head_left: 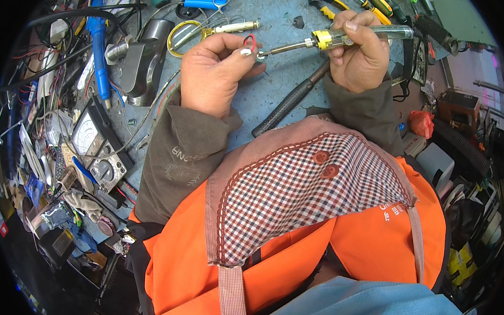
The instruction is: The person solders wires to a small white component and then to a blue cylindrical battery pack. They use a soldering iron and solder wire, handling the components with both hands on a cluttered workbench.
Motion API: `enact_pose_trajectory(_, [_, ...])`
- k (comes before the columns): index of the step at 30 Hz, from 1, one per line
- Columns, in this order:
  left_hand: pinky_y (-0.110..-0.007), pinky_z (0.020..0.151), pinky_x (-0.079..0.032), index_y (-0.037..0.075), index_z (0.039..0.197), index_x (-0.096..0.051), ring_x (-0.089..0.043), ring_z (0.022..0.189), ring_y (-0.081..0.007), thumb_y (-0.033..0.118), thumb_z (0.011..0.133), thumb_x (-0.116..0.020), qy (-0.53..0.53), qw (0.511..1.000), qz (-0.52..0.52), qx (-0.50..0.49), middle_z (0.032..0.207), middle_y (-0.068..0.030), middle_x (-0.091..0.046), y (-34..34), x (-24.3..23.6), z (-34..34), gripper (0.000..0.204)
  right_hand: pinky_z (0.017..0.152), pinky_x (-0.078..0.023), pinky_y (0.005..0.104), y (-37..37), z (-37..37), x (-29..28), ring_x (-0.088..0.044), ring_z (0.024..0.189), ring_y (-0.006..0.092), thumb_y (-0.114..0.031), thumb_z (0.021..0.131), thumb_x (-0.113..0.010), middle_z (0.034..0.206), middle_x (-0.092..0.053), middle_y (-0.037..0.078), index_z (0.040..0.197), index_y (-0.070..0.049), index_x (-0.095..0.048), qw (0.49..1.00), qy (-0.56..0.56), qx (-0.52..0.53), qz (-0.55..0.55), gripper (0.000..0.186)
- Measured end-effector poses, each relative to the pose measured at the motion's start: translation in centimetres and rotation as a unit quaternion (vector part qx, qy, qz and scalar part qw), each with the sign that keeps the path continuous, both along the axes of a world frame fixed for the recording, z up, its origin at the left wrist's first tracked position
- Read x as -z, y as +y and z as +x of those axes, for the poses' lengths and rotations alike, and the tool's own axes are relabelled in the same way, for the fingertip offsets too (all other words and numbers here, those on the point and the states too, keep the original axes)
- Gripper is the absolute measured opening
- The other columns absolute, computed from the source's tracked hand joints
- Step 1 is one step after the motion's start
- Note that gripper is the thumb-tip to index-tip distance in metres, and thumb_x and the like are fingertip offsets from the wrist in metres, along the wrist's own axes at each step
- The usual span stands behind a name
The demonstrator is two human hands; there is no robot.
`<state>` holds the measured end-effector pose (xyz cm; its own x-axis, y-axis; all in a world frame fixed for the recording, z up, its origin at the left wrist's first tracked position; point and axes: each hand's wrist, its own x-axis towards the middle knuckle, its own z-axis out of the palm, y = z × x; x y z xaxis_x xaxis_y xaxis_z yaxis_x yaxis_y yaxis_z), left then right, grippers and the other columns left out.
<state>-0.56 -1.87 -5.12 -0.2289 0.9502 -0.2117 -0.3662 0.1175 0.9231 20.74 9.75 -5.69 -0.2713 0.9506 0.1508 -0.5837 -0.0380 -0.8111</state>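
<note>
My left hand [216, 71] is closed, with thumb and fingers pinching a small part that carries a red wire [250, 39]. Most of that part is hidden behind the fingers, so its kind cannot be made out. In my right hand [361, 52] is a screwdriver [391, 32] with a clear handle and a yellow collar, the fingers wrapped round it. Its metal shaft points left, and the tip meets the small part at my left fingertips. Below the shaft, a hammer-like tool with a black textured grip [283, 107] lies on the blue bench [293, 70].
A gold-rimmed magnifying glass [183, 39] and a blue cylinder [206, 0] lie beyond my left hand. Pliers with yellow handles [376, 1] are at the far right. To the left are a blue soldering iron [99, 54], an analog multimeter [99, 144] and tangled cables.
</note>
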Motion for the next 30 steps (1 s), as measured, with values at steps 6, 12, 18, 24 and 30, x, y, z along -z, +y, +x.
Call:
enact_pose_trajectory(6, [-0.035,0.083,-0.066,-0.005,0.108,-0.071,-0.071,0.091,-0.0149,0.0,0.095,-0.069,-0.02,1.0,0.002,-0.015,0.104,-0.011,-0.075,0.13,-0.25,0.19,0.014,0.045,-0.044,0.0277,0.1,0.01,0.0,-0.055,0.053,0.0145,-0.006,0.089,-0.066,0.091,-0.069,0.015,0.086,-0.006,-0.058,1.0,-0.004,0.002,0.005,0.009])
enact_pose_trajectory(12, [-0.038,0.087,-0.067,-0.003,0.111,-0.07,-0.072,0.101,-0.0188,0.005,0.101,-0.068,0.007,1.0,0.007,0.002,0.11,-0.0134,-0.074,0.07,-0.09,0.02,0.013,0.044,-0.043,0.0275,0.09,0.01,0.08,-0.056,0.053,0.0144,-0.006,0.088,-0.067,0.091,-0.069,0.015,0.084,-0.006,-0.058,1.0,-0.006,0.005,0.006,0.009])
enact_pose_trajectory(18, [-0.038,0.087,-0.067,-0.003,0.11,-0.07,-0.072,0.101,-0.0188,0.005,0.101,-0.067,0.002,1.0,0.005,0.005,0.11,-0.0134,-0.074,0.02,-0.02,-0.09,0.013,0.044,-0.043,0.0274,0.09,-0.04,-0.04,-0.056,0.053,0.0144,-0.006,0.088,-0.067,0.091,-0.069,0.014,0.085,-0.006,-0.058,1.0,-0.002,0.001,0.005,0.009])
enact_pose_trajectory(24, [-0.034,0.083,-0.066,-0.005,0.109,-0.071,-0.072,0.093,-0.0159,0.0,0.096,-0.069,-0.019,1.0,0.003,-0.012,0.106,-0.0126,-0.074,0.13,-0.25,0.12,0.015,0.044,-0.044,0.0275,0.06,-0.04,0.07,-0.056,0.053,0.0143,-0.006,0.089,-0.067,0.091,-0.069,0.014,0.085,-0.006,-0.059,1.0,-0.003,0.002,0.008,0.009])
enact_pose_trajectory(30, [-0.035,0.084,-0.067,-0.005,0.109,-0.071,-0.072,0.093,-0.0156,0.0,0.096,-0.069,-0.015,1.0,0.006,-0.012,0.105,-0.0122,-0.074,0.15,-0.29,0.12,0.014,0.044,-0.044,0.0274,0.14,0.04,0.18,-0.056,0.053,0.0138,-0.007,0.089,-0.067,0.091,-0.069,0.014,0.085,-0.006,-0.059,1.0,-0.003,0.0,0.01,0.009])
